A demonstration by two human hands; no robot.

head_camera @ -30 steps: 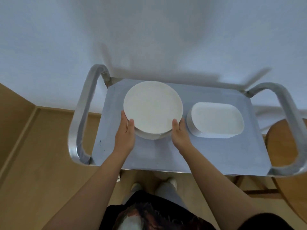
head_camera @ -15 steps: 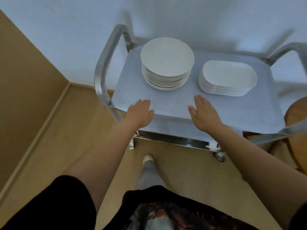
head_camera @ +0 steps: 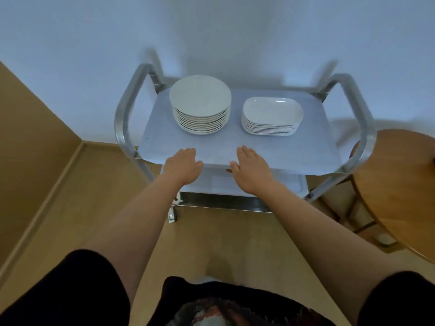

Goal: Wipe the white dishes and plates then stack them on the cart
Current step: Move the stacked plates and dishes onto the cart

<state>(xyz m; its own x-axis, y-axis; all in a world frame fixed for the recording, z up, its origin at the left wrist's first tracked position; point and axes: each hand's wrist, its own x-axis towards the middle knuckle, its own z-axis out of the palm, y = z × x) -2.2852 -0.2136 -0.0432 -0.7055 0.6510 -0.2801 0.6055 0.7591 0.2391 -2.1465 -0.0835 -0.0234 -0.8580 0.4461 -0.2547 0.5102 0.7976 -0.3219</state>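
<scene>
Short black sleeves (head_camera: 70,290) end above both elbows; forearms bare. Left hand (head_camera: 182,167) and right hand (head_camera: 253,171) bare, no rings, watch or gloves. Dark garment front with reddish-white print (head_camera: 211,311) at lower edge.

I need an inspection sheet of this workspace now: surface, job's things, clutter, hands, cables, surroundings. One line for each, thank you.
Surface: cart top, grey, bears two stacks.
Job's things: round plates stacked at its left; oblong dishes stacked to their right, apart.
Clutter: nothing seen.
Hands: left hand and right hand open, palms down, at the cart's near edge, holding nothing.
Cables: nothing seen.
Surroundings: white wall behind, wooden floor, round wooden table at right.
</scene>
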